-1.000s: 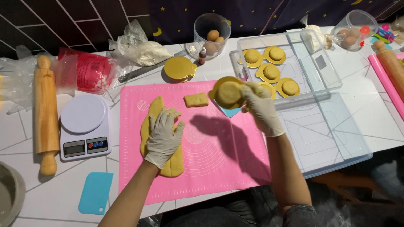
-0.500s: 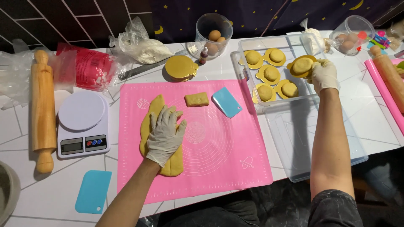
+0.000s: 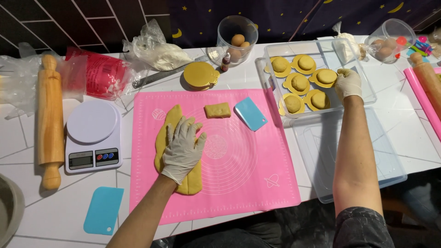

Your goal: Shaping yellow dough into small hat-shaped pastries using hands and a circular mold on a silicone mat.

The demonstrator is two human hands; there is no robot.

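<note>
- The left hand (image 3: 183, 149), in a pale glove, lies flat with fingers spread on a long slab of yellow dough (image 3: 177, 151); it presses, it grips nothing.
- That dough sits on the left part of the pink mat (image 3: 239, 174), running from near the mat's top edge down toward the person.
- The right hand (image 3: 347, 84), gloved too, reaches into the clear tray (image 3: 367, 89) and pinches the edge of a gold disc with a dough ball (image 3: 325, 76) on it, fingers closed narrowly on the rim.
- Five more dough balls on gold discs (image 3: 298, 82) fill the tray to the left of that one, in two rows.
- A small square piece of dough (image 3: 217, 110) lies on the mat, with a blue scraper (image 3: 251, 113) just beside it to the right.
- A stack of gold discs (image 3: 199, 75) rests above the mat's top edge.
- On the left of the table: a white kitchen scale (image 3: 93, 135), a wooden rolling pin (image 3: 49, 121) beside it, and a second blue scraper (image 3: 104, 210) nearer the person.
- A clear tub with eggs (image 3: 237, 40) stands behind the mat.
</note>
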